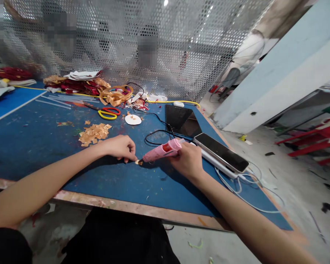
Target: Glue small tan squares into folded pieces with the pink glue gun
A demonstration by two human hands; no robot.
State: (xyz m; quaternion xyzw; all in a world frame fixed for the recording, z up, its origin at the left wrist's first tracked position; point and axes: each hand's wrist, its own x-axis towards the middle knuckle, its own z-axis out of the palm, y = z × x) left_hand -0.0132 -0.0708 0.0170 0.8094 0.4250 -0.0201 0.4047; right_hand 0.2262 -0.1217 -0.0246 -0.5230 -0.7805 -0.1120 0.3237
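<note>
Grips a pink glue gun (pixel 160 152) in the right hand (pixel 189 161), with its nozzle (pixel 142 160) at a small gold piece (pixel 138 162) on the blue table (pixel 121 187). Seems to steady that piece with the left hand (pixel 122 147), though too small to be sure. Has gold scraps (pixel 95 134) heaped farther back, near scissors (pixel 109 113) and a white oval (pixel 132 120); to the right, a phone (pixel 222 151) and a dark tablet (pixel 181 119).

A blue-topped desk (pixel 52 156) with a worn, stained wooden edge is backed by a perforated metal screen (pixel 170 55), through which blurred shapes and bright spots of light are seen. To the right of the desk, a wall section (pixel 277 80) painted pale blue and white is shown at a slant. A grey floor (pixel 288 190), littered with scraps, is exposed beside and below the desk; farther right of it, red furniture (pixel 310 150) is partly seen.
</note>
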